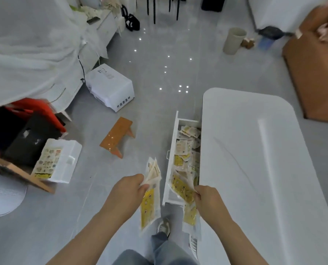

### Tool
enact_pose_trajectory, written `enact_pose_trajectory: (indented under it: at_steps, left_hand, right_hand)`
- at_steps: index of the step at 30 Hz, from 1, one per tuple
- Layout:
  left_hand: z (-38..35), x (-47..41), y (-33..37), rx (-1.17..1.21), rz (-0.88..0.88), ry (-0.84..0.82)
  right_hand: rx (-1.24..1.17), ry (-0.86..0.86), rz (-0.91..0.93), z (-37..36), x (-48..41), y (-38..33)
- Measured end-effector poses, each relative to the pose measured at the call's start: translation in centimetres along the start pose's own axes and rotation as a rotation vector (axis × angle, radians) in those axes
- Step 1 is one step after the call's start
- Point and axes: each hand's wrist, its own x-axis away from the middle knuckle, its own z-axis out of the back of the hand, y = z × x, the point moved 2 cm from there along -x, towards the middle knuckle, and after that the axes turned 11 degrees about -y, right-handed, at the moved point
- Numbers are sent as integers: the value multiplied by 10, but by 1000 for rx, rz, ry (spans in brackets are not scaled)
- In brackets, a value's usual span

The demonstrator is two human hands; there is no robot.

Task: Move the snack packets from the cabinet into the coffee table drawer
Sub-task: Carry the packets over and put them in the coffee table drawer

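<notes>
**Q:** What is nearest the viewer?

**A:** Two hands, seen from above over a grey floor (44,217). The left hand (128,185) grips a fan of snack packets (149,197), yellow and cream, which hangs just left of the open drawer (171,150). The right hand (207,197) pinches a second bunch (186,192), whose upper end lies over the drawer's near end.

**Q:** How should the drop be done?

**A:** Probably by lowering the second bunch flat into the near end, which looks less crowded. The fan should then come across above the rim before the hand lets go, so nothing slides to the floor.

**Q:** How are the hands posed?

**A:** Both show their backs to the camera, fingers curled under around the packets, arms reaching forward side by side.

**Q:** And farther off?

**A:** The drawer runs away along the left side of the white bench (255,150) and holds many loose packets (186,142). Farther left stands an orange stool (117,136).
</notes>
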Motion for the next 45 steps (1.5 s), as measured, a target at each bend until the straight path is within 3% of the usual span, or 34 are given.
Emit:
enact_pose_trajectory:
  at_steps: [10,24,32,45]
  left_hand:
    - [46,-104,27,-118,-162,-98]
    - [98,-244,32,-406,-519,-451]
    - [67,-299,68,-563,-669,-524]
    - [-14,-400,109,-640,-650,-596]
  right_hand:
    - [-75,82,-163,29,-54,10]
    - [-472,313,-684,3,-83,-36]
    - [-560,336,-820,-4,-95,-19]
    - [-671,263,-952,-38,-145,35]
